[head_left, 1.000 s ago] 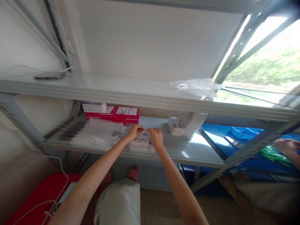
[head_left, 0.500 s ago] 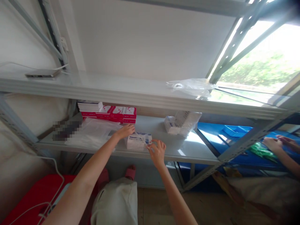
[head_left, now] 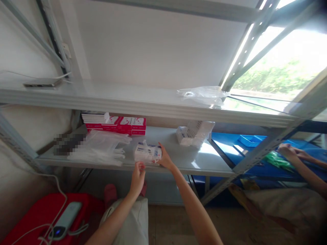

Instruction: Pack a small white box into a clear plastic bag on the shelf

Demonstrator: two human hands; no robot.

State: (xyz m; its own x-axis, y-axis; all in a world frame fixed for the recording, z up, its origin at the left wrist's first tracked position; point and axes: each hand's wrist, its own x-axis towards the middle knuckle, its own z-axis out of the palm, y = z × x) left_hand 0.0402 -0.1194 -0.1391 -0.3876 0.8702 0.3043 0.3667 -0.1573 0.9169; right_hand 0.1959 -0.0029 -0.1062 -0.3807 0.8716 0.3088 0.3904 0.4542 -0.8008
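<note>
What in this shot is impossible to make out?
Head view, the only one:
- Print on the small white pack under the right hand: too small and blurred.
- The dark thing left on the lower shelf: pixelated.
- Whether the left hand pinches anything: too small.
- The co-worker's hands: body cut by the right edge.

Stockroom, grey metal shelving (head_left: 143,103), stacked red boxes (head_left: 127,124), plastic bags (head_left: 100,147)

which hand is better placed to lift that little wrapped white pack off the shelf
Right, probably. The right hand already rests against the white pack on the shelf, while the left hand hangs below the shelf edge, off it.
</note>
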